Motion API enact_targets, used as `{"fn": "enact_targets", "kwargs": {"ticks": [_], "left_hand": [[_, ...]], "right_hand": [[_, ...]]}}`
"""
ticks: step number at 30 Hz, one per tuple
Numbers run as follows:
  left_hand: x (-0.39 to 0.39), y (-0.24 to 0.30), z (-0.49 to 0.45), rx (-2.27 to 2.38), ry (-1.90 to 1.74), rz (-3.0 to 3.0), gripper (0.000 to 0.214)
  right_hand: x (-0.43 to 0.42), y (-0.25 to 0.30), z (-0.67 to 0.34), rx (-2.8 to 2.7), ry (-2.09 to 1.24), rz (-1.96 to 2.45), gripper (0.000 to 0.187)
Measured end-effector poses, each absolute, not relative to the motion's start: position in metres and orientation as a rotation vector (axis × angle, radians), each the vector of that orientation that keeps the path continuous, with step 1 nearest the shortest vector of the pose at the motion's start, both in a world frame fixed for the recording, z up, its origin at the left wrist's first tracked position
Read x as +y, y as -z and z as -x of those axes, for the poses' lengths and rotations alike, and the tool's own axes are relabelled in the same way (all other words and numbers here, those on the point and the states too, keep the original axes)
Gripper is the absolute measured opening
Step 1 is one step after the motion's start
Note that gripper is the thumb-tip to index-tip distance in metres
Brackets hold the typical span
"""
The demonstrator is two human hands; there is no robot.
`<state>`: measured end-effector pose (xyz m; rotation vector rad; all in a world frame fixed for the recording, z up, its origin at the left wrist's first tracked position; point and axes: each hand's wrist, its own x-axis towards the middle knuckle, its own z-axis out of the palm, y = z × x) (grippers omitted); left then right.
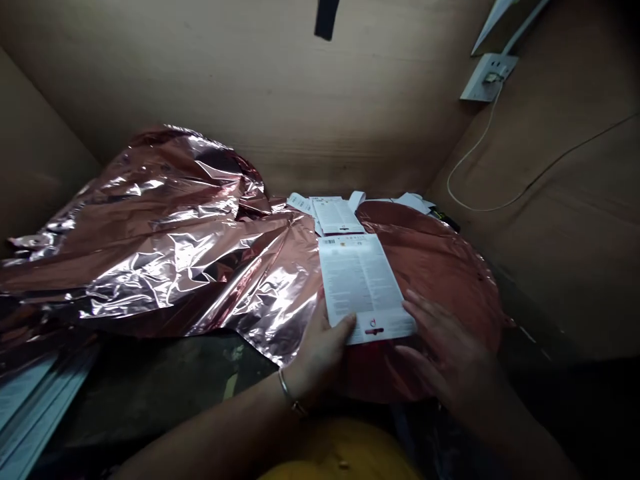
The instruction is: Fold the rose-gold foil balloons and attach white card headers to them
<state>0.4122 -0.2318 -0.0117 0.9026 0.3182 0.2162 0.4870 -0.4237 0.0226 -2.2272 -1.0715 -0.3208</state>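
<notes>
The left hand [323, 350] pinches the near-left corner of a white printed paper card [363, 287], which lies on a flat round rose-gold foil balloon [440, 267]. The right hand [450, 360] rests spread at the card's right edge. They appear to be positioning the card; squaring it calls for light pressure.

Small packing booth, workshop type.
Bare plywood partitions [350, 100] stand on three sides; crumpled rose-gold foil balloons [165, 227] and stacked printed insert cards [336, 215] lie in bulk; a wall socket [487, 77] with white cable [475, 153] sits at right.
</notes>
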Motion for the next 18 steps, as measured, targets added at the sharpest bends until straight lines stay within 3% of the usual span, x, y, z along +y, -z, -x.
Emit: {"fn": "enact_targets", "kwargs": {"ticks": [6,11,15,18], "left_hand": [[-0.232,-0.008,-0.409,0.33,-0.242,-0.958,0.049],[-0.2,-0.035,-0.393,0.191,-0.218,-1.381,0.035],[-0.139,-0.025,-0.363,0.192,-0.245,-2.209,0.04],[-0.111,-0.006,-0.343,0.324,0.006,-2.612,0.054]], "right_hand": [[-0.375,0.004,-0.472,-1.51,0.426,2.296,0.059],[-0.36,0.02,-0.507,-1.584,0.654,2.245,0.07],[-0.333,0.008,-0.579,-1.485,0.723,2.232,0.062],[-0.295,0.006,-0.641,-1.418,0.767,2.269,0.051]]}}
